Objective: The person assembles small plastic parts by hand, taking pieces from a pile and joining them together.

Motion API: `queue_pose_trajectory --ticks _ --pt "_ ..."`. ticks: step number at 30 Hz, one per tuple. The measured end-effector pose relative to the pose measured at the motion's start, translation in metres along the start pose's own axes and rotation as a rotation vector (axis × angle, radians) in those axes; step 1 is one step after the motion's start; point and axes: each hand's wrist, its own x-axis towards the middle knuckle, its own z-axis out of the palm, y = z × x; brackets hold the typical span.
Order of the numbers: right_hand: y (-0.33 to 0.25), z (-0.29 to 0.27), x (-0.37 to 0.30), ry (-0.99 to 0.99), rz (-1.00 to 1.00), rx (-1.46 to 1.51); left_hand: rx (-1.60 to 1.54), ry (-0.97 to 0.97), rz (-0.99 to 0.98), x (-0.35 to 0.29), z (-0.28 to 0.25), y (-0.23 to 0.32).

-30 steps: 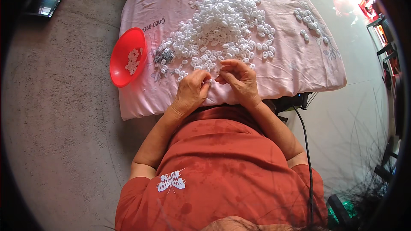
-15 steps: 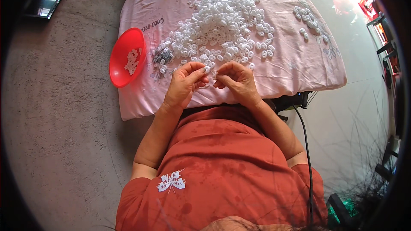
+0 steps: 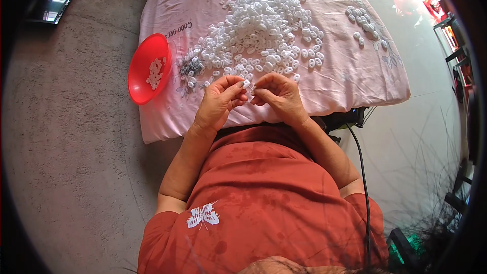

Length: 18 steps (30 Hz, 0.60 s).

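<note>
Hands (image 3: 251, 94) unmoved, fingertips still pinching small white piece (image 3: 248, 85), heap unchanged

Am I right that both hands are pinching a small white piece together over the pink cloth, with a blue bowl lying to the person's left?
Not quite: the bowl is red, not blue, as the head view shows. The rest holds: the left hand and right hand pinch a small white piece over the pink cloth.

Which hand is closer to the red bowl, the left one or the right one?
Left. The left hand is just right of the red bowl, apart from it. The right hand is farther, beyond the left hand.
</note>
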Motion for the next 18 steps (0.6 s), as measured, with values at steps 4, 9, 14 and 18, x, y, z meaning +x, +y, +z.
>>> queue_pose_trajectory --ticks 4,9,14,18 --pt "0.0003 -0.0006 -0.0001 -0.011 -0.013 0.009 0.017 -0.001 0.008 0.0002 -0.0006 -0.0017" --pt "-0.0008 -0.0006 -0.0003 -0.009 -0.015 -0.012 0.030 -0.007 0.011 0.0009 -0.0012 -0.0031" --pt "-0.0001 -0.0007 0.0003 -0.011 -0.012 -0.010 0.090 0.006 0.041 -0.0006 0.0012 -0.0022" --pt "0.0012 -0.0019 0.0006 -0.017 -0.013 -0.008 0.151 0.018 0.083 -0.0010 0.0026 -0.0017"
